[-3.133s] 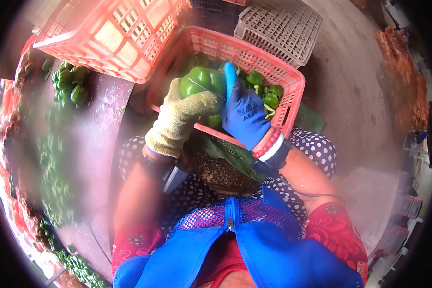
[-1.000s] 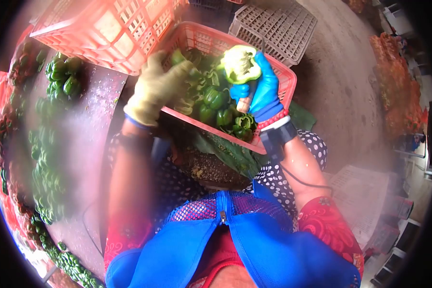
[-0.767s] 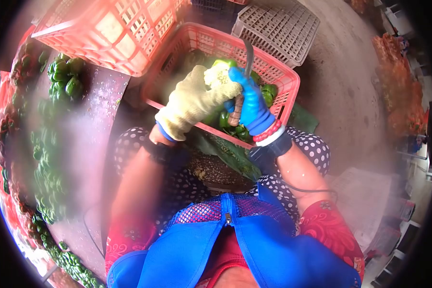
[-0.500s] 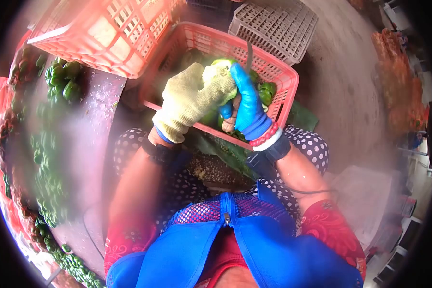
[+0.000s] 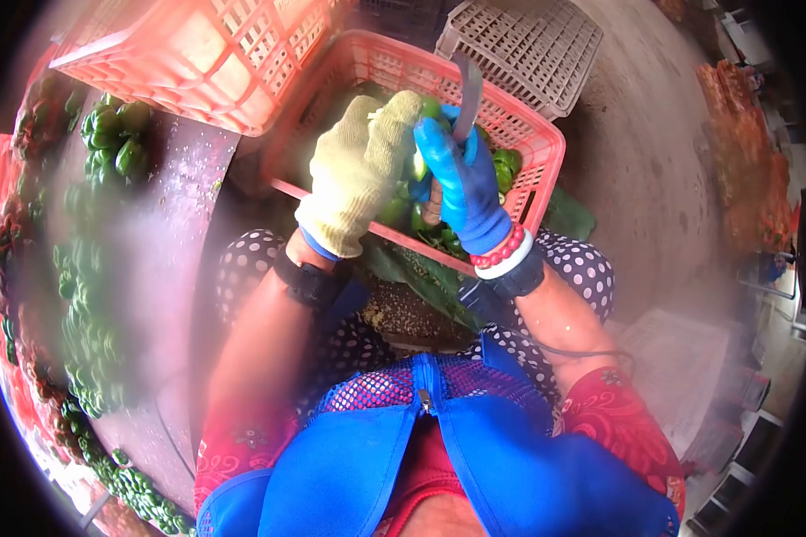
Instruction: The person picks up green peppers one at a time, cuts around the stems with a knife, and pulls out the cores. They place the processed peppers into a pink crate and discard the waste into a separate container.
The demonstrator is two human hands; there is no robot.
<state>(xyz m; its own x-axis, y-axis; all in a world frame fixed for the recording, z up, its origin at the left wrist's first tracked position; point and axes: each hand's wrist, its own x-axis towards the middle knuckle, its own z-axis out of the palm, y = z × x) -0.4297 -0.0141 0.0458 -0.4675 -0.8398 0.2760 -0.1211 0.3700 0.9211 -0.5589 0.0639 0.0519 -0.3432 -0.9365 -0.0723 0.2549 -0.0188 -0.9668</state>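
In the head view, my left hand, in a cream knitted glove, is curled closed over the crate. A green bell pepper shows in part between it and my right hand; the left glove hides much of it. My right hand, in a blue glove, is wrapped round a knife with its blade pointing up and away. The knife's brown handle end shows below the blue fingers. Under both hands stands a pink plastic crate with green peppers inside.
Another pink crate stands at the upper left, and a grey crate behind. Green peppers lie on the surface at left, with a blurred row below them. Dark green leaf-like sheets and pale seeds lie between my knees.
Both hands have shifted slightly, and the left fingers now cover more of the pepper. The cut pale top seen before is hidden. The knife blade has turned and shows broader.
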